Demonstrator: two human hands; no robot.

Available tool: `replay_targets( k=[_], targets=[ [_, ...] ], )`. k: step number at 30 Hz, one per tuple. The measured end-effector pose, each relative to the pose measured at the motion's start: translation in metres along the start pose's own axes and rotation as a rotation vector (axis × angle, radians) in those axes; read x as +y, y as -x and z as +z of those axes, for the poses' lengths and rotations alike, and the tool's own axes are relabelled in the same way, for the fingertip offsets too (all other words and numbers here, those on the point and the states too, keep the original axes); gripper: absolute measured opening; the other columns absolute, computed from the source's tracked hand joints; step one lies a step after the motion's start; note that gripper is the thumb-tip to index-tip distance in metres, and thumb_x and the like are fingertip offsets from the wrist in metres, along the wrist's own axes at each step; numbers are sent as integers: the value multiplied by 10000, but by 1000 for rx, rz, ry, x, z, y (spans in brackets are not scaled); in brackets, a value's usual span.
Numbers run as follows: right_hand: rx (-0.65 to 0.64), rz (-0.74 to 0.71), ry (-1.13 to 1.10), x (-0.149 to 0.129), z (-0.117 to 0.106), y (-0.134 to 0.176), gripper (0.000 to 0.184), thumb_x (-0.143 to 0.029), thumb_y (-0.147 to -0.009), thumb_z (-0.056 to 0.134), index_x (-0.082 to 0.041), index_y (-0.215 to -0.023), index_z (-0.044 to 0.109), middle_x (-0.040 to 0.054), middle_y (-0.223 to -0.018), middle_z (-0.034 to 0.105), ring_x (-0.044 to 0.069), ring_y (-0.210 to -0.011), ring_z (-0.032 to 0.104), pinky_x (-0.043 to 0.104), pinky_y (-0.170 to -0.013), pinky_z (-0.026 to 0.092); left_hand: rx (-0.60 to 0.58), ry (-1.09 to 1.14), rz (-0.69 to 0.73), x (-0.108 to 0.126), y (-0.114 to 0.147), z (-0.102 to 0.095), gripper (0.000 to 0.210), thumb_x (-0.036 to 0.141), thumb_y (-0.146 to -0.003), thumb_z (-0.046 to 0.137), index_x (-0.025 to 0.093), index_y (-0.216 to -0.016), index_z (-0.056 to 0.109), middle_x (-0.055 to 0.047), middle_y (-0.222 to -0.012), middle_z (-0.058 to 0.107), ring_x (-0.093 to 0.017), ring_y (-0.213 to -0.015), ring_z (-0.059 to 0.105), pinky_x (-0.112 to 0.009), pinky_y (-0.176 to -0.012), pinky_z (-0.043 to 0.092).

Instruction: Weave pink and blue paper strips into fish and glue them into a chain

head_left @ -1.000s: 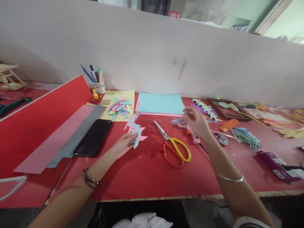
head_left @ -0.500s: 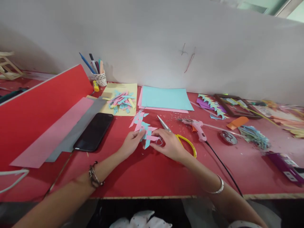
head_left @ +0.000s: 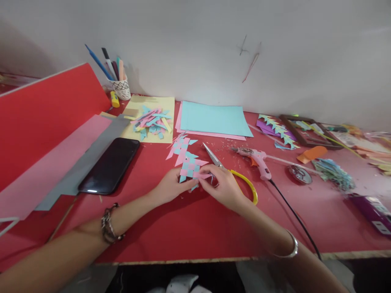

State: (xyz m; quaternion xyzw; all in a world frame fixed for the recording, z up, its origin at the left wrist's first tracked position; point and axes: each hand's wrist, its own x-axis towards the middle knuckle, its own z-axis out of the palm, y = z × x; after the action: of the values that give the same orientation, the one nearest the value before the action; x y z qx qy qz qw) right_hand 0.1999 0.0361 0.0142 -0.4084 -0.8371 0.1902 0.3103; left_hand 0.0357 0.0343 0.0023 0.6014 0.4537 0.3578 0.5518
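Between my hands is a woven paper fish [head_left: 190,167] in pink and light blue, with pointed strip ends and a small eye dot. My left hand [head_left: 171,186] pinches its lower left side, thumb along the bottom edge. My right hand [head_left: 222,185] has its thumb and fingertips closed on a pink strip at the fish's right end. A thin wire-like loop shows by the right fingers; whether it is held I cannot tell. Just beyond lie more woven pink and blue pieces [head_left: 181,146]. Scissors [head_left: 244,179] with yellow handles lie right beside my right hand.
A pink glue gun [head_left: 258,160] with a black cord lies to the right. Behind are blue sheets [head_left: 215,118] and a pile of paper strips [head_left: 152,122]. A black phone [head_left: 111,165] lies left, near a pen cup [head_left: 121,88]. A purple stapler-like object [head_left: 371,213] sits far right.
My left thumb has shifted down to the fish's lower edge, and the fish is turned, showing more of its weave. My right fingers have closed on the pink strip. The view has tilted slightly.
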Motion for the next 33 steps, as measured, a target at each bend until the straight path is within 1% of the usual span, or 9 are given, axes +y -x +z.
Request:
replay_targets(
  k=[5, 8, 11, 15, 18, 22, 27, 30, 33],
  targets=[
    [-32, -64, 23, 6, 1, 6, 82, -248, -814, 479, -217, -847, 547, 33, -803, 639, 131, -705, 584, 246, -644, 450, -21, 71, -28, -4, 2, -2, 191, 333, -652, 567, 181, -536, 556, 41, -466, 526, -97, -444, 482, -207, -450, 408],
    [-35, -78, 17, 5, 0, 7, 93, -255, -831, 472, -212, -844, 554, 30, -788, 636, 122, -688, 579, 232, -615, 448, -29, 75, -29, -9, 3, -3, 172, 340, -664, 568, 181, -597, 582, 39, -496, 548, -100, -434, 487, -213, -436, 415],
    [-27, -60, -15, 3, -1, 6, 98, -254, -834, 475, -201, -831, 556, 21, -758, 629, 110, -653, 570, 212, -568, 437, -15, 0, 26, -11, 5, -4, 148, 318, -669, 578, 179, -697, 620, 30, -573, 595, -101, -465, 501, -210, -463, 417],
    [-25, -24, -5, 4, 0, 5, 106, -249, -830, 477, -208, -787, 564, 14, -748, 630, 115, -665, 574, 222, -595, 438, -23, -44, 55, -10, 6, -4, 150, 306, -711, 534, 177, -682, 604, 22, -588, 605, -100, -484, 506, -205, -490, 417],
    [-14, -19, -18, 4, 1, 5, 84, -236, -817, 491, -205, -780, 560, 6, -743, 630, 105, -637, 561, 212, -576, 427, -27, -57, 71, -10, 8, -3, 154, 301, -735, 508, 179, -700, 595, 24, -596, 610, -97, -478, 506, -199, -482, 406],
    [-17, 14, -48, 4, 2, 4, 71, -250, -783, 543, -192, -742, 546, -3, -694, 615, 94, -595, 539, 198, -540, 406, 25, -212, 126, -10, 9, -1, 176, 324, -744, 523, 181, -680, 602, 26, -594, 614, -108, -511, 524, -204, -520, 400],
    [-58, 66, -107, 3, 2, 3, 70, -236, -772, 556, -182, -734, 535, -18, -678, 590, 77, -577, 508, 184, -520, 380, 24, -360, 202, -11, 10, -2, 190, 318, -786, 491, 176, -762, 614, -1, -760, 670, -149, -699, 592, -225, -629, 426],
    [-67, 97, -155, 3, 3, 3, 62, -206, -760, 560, -173, -721, 524, -24, -678, 578, 67, -574, 494, 174, -523, 374, 15, -455, 231, -13, 10, -4, 218, 321, -809, 471, 163, -757, 612, -9, -752, 666, -151, -702, 594, -224, -616, 420],
    [-66, 110, -176, 4, 3, 3, 71, -198, -759, 559, -169, -704, 525, -22, -689, 586, 69, -604, 507, 173, -556, 385, 9, -485, 274, -14, 11, -5, 208, 309, -816, 470, 164, -767, 610, 0, -752, 664, -138, -689, 593, -211, -607, 416]
  ],
)
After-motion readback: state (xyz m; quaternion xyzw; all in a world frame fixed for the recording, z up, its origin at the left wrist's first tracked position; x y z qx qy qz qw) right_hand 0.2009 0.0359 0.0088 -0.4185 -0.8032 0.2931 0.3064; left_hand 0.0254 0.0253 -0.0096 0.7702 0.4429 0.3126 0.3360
